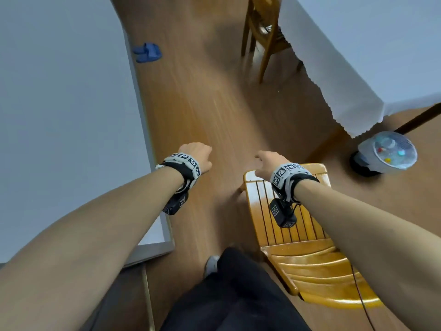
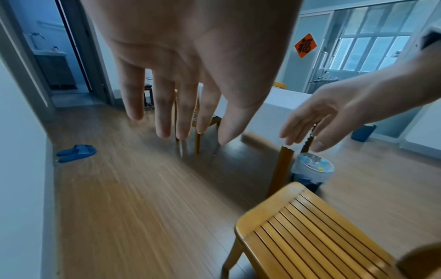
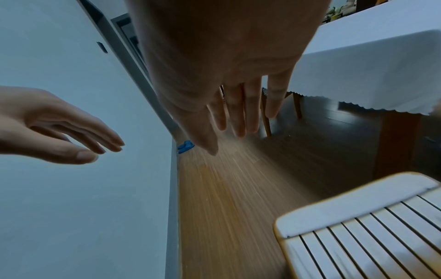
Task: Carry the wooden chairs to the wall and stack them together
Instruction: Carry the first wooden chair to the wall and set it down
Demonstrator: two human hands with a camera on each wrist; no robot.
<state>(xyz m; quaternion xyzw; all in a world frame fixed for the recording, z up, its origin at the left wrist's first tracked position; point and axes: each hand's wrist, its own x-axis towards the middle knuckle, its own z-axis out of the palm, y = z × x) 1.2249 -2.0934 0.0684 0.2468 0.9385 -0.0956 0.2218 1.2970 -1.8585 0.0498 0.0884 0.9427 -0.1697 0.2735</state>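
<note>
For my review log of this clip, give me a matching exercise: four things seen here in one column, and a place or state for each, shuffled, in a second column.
Things:
1. slatted chair
2. blue slippers
3. waste bin
4. left hand

Places or states:
A. on the floor by the wall
B. empty, fingers straight
C. below the right hand, standing free
D. beside the table's corner leg, lined with a bag

Pairs: 1-C, 2-A, 3-D, 4-B

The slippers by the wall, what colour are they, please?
Blue slippers, clearest in the left wrist view.
</note>
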